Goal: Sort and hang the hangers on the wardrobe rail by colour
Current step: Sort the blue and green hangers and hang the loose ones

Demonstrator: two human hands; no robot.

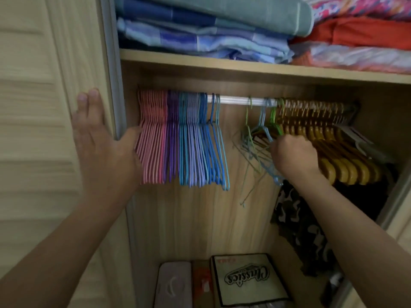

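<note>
Pink, purple and blue hangers (pixel 178 141) crowd the rail (pixel 231 100), thin and close-packed. The right hand (pixel 293 156) grips a light-blue hanger (pixel 265 132); the left hand (pixel 100 138) is spread flat.

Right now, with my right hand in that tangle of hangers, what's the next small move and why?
Probably lift the light blue hanger that your right hand grips off the rail and carry it left to the blue group. It hangs among green hangers beside the wooden ones, away from its colour.
</note>
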